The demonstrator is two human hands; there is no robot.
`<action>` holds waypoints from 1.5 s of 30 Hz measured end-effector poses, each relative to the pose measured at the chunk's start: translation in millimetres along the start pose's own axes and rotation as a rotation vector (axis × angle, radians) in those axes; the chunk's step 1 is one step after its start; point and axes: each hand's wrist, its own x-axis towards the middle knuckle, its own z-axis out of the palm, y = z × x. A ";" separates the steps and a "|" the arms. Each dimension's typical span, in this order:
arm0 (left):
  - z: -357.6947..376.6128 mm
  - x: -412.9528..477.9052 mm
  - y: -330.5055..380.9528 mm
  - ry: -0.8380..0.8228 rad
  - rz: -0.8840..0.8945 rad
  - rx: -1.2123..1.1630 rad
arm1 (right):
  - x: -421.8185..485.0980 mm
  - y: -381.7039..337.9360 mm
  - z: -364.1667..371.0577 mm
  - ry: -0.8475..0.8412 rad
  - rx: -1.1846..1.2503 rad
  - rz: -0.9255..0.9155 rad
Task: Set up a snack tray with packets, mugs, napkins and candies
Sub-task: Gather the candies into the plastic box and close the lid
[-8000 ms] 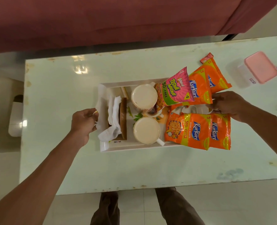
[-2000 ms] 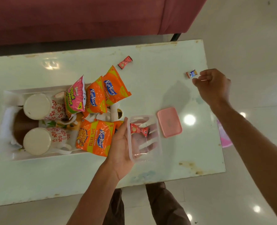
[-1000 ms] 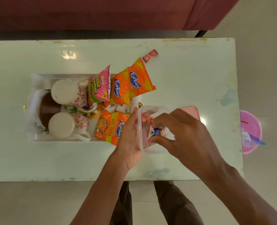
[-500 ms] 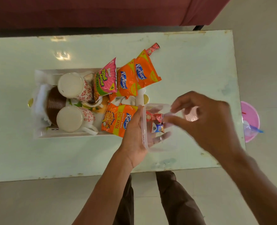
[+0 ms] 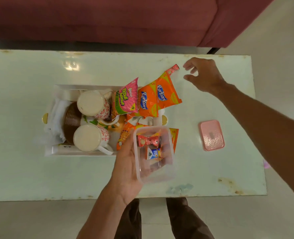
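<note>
Half a second ago your right grip [image 5: 204, 76] was at the clear container [image 5: 155, 169]. It has since swung to the upper right of the frame. It hovers there with fingers spread and nothing in them, just beside the loose candy [image 5: 173, 68] lying on the surface [image 5: 39, 178].

Your left grip [image 5: 127, 163] is curled round the container's left wall and holds it at lower centre, over the right end of the tray [image 5: 65, 87]. Inside lie a red-wrapped candy [image 5: 147, 140] and a blue-wrapped candy [image 5: 153, 153].

Most of the job looks done. The tray at centre left carries two mugs [image 5: 91, 104], the napkins [image 5: 54, 118] and the orange packets [image 5: 160, 97] beside a pink packet [image 5: 125, 99].

What seems left is to collect that last candy. You may then want to close the container with the pink lid [image 5: 211, 135], which lies at the right, and find it a place.

Mind two things:
- **Packet tip:** the loose candy sits right at the tip of an orange packet, so a careless pinch could drag the packet.
- **Crowded tray:** packets overhang its right end, and another orange packet [image 5: 124, 135] lies under the container, so there is little free room.
</note>
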 end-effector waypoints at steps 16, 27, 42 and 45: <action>-28.0 11.3 22.5 0.086 0.005 -0.009 | 40.4 27.0 54.7 0.095 -0.138 -0.003; 2.4 31.4 12.2 0.115 -0.004 0.102 | -161.1 -116.4 -57.6 -0.052 0.446 -0.136; 43.8 33.4 -22.4 0.047 -0.017 0.344 | -220.3 -94.7 -32.6 -0.207 -0.073 -0.335; 50.6 34.0 -28.8 0.069 0.005 0.320 | -221.0 -78.5 -61.0 -0.097 0.197 -0.141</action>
